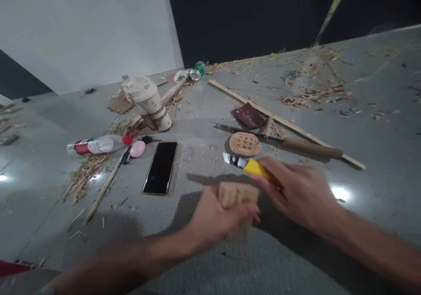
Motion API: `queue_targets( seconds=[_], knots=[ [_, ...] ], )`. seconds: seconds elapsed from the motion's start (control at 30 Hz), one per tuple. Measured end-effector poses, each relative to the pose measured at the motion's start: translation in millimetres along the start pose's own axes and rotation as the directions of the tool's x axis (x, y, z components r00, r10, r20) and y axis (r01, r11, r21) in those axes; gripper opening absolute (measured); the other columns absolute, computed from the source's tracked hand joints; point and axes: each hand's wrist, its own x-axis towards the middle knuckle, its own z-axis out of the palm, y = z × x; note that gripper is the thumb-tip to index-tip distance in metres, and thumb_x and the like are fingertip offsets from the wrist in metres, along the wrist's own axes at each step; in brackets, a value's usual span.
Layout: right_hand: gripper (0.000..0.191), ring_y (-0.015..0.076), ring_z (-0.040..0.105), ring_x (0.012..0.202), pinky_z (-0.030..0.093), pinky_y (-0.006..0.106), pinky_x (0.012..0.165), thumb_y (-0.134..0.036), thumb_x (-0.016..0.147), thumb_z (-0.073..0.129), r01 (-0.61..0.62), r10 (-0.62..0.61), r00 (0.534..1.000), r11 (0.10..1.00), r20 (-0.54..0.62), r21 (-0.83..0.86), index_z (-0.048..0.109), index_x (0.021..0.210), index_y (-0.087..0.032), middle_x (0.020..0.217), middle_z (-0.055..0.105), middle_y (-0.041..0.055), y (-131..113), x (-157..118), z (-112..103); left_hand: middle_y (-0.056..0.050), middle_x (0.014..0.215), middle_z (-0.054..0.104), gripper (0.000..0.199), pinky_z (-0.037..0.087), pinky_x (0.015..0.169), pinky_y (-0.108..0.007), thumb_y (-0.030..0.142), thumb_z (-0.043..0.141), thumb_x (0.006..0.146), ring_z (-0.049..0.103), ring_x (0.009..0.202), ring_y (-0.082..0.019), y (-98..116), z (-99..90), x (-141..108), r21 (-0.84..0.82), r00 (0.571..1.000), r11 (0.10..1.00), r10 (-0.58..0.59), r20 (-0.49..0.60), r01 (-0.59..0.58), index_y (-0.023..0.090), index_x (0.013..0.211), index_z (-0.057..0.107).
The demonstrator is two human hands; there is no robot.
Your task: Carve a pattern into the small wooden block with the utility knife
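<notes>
My left hand (210, 218) is closed around a pale piece of wood (238, 195), its top face showing above the fingers. To the right, my right hand (296, 189) grips a yellow utility knife (258, 170). The knife's blade end points left, above the wood and apart from it. Just beyond the blade lies a carved oval wooden piece (245, 144) with a lattice of slots. Both hands are somewhat blurred, so the wood's exact shape cannot be made out.
A phone (160, 167), a pink egg-shaped item (137, 149), a plastic bottle (98, 145) and a paper cup (153, 104) are on the left. A wooden-handled tool (309, 149), brown sandpaper-like sheet (249, 116) and long stick (243, 98) lie right. Behind are a green can (198, 71) and shavings (312, 95).
</notes>
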Motion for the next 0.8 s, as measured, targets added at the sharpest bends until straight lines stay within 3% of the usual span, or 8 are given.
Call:
queue_targets(
  seconds=[0.03, 0.1, 0.27, 0.33, 0.47, 0.8],
  knots=[
    [0.03, 0.0148, 0.055, 0.05, 0.028, 0.031, 0.05, -0.046, 0.11, 0.051, -0.026, 0.026, 0.999, 0.999, -0.023, -0.031, 0.061, 0.098, -0.02, 0.068, 0.063, -0.0008, 5, 2, 0, -0.007, 0.08, 0.078, 0.032, 0.058, 0.067, -0.027, 0.04, 0.09, 0.076, 0.072, 0.07, -0.017, -2, 3.9, -2, -0.028, 0.996, 0.999, -0.038, 0.079, 0.04, 0.013, 0.089, 0.079],
    [0.032, 0.0148, 0.054, 0.05, 0.028, 0.031, 0.05, -0.048, 0.11, 0.051, -0.039, 0.036, 0.998, 0.998, -0.047, -0.055, 0.061, 0.097, -0.02, 0.067, 0.061, -0.0008, 16, 5, -3, -0.004, 0.075, 0.075, 0.035, 0.058, 0.062, -0.027, 0.041, 0.089, 0.075, 0.071, 0.065, -0.017, -3, 6.8, -1, -0.11, 0.991, 0.99, -0.076, 0.109, 0.088, 0.015, 0.093, 0.077],
    [0.029, 0.0135, 0.048, 0.048, 0.03, 0.029, 0.051, -0.044, 0.11, 0.05, -0.082, 0.083, 0.996, 0.996, -0.03, 0.026, 0.058, 0.093, -0.021, 0.064, 0.054, -0.0029, 31, 2, -14, -0.001, 0.084, 0.074, 0.045, 0.061, 0.071, -0.031, 0.031, 0.092, 0.068, 0.073, 0.071, -0.017, 11, -10.4, 16, -0.116, 0.989, 0.99, 0.07, -0.132, -0.086, 0.017, 0.105, 0.071],
    [0.028, 0.0143, 0.05, 0.05, 0.031, 0.03, 0.053, -0.044, 0.109, 0.052, -0.014, 0.014, 1.0, 0.999, 0.012, 0.047, 0.06, 0.096, -0.021, 0.067, 0.057, -0.002, 27, 0, -13, -0.002, 0.089, 0.075, 0.044, 0.06, 0.073, -0.03, 0.029, 0.093, 0.068, 0.073, 0.077, -0.017, 13, -17.6, 20, -0.082, 0.989, 0.992, 0.086, -0.118, -0.096, 0.018, 0.104, 0.07],
    [0.026, 0.017, 0.057, 0.056, 0.033, 0.033, 0.057, -0.043, 0.108, 0.052, 0.109, -0.118, 0.988, 0.989, 0.095, 0.095, 0.062, 0.098, -0.021, 0.069, 0.061, -0.0006, 13, -2, -7, -0.003, 0.107, 0.074, 0.059, 0.057, 0.083, -0.028, 0.025, 0.094, 0.068, 0.07, 0.093, -0.016, 10, -23.9, 19, -0.033, 0.988, 0.99, 0.131, -0.078, -0.134, 0.021, 0.122, 0.07],
    [0.022, 0.0165, 0.06, 0.061, 0.034, 0.034, 0.061, -0.037, 0.108, 0.052, 0.146, -0.172, 0.976, 0.973, 0.135, 0.181, 0.061, 0.096, -0.021, 0.074, 0.063, -0.0012, 0, 1, -6, -0.003, 0.107, 0.073, 0.059, 0.056, 0.087, -0.028, 0.027, 0.094, 0.07, 0.068, 0.095, -0.016, 10, -21.1, 18, -0.041, 0.992, 0.994, 0.096, -0.076, -0.099, 0.021, 0.126, 0.073]
  ],
)
